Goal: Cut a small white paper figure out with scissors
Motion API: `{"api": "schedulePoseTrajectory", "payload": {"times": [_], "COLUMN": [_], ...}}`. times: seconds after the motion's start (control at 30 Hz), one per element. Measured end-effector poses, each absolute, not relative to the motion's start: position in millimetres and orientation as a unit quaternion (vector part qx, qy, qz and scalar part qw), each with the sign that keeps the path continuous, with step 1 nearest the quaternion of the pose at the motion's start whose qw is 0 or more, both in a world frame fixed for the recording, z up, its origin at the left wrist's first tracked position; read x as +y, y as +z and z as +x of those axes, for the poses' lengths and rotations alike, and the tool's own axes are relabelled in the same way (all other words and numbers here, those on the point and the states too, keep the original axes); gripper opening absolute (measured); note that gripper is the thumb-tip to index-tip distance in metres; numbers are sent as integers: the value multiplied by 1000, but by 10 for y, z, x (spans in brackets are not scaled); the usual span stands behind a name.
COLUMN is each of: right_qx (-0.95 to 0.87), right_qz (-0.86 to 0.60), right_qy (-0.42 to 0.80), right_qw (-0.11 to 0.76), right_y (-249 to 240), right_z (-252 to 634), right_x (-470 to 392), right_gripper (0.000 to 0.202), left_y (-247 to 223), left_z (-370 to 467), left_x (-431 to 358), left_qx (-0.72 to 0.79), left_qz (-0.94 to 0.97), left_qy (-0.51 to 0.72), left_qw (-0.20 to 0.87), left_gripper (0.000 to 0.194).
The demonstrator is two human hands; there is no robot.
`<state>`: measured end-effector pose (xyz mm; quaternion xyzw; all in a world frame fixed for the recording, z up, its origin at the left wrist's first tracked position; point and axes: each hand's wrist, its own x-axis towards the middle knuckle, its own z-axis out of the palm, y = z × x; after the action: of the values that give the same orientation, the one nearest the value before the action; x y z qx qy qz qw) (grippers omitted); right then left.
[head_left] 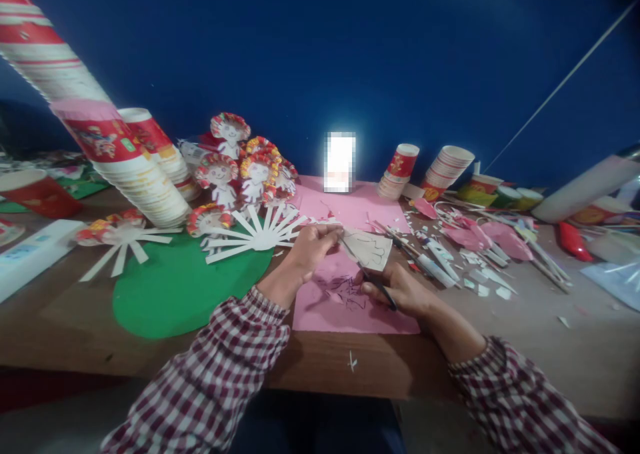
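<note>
My left hand (315,249) pinches the left edge of a pale paper piece (376,250) with black outlines drawn on it. In my right hand (400,293) is a pair of scissors (384,290) with dark handles. Its blades point up and left, at the paper's lower left edge. Whether the blades are apart is too blurred to make out. Under both hands lies a pink sheet (313,317) with dark pen marks. Left of my hands, a white paper strip fan (263,239) partly covers a green oval sheet (165,294).
Paper figures with red and yellow ruffled rims (257,174) stand behind the fan. A tall leaning paper cup stack (135,174) rises at left. More stacked cups (447,167) stand at back right. Brushes, glue tubes (440,261) and paper scraps (483,291) litter the right side.
</note>
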<state>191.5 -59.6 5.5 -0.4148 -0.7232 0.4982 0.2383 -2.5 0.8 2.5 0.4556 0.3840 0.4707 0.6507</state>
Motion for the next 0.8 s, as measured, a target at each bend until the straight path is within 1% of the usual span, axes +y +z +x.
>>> {"api": "schedulePoseTrajectory", "payload": {"times": [0.23, 0.5, 0.8], "right_qx": [-724, -710, -711], "right_qz": [-415, -425, -415], "right_qy": [497, 510, 518], "right_qw": [237, 233, 233], "right_y": [31, 69, 79], "right_z": [1929, 1911, 1905], "right_x": [-590, -610, -608], "right_gripper": [38, 38, 40], "left_y": [54, 4, 30], "left_z": [-14, -19, -14], "left_x": [-7, 17, 8], "left_qx": [390, 384, 388], "left_qz": [449, 457, 455], "left_qy": [471, 474, 470], "left_qw": [651, 648, 649], "left_gripper": [26, 27, 34]}}
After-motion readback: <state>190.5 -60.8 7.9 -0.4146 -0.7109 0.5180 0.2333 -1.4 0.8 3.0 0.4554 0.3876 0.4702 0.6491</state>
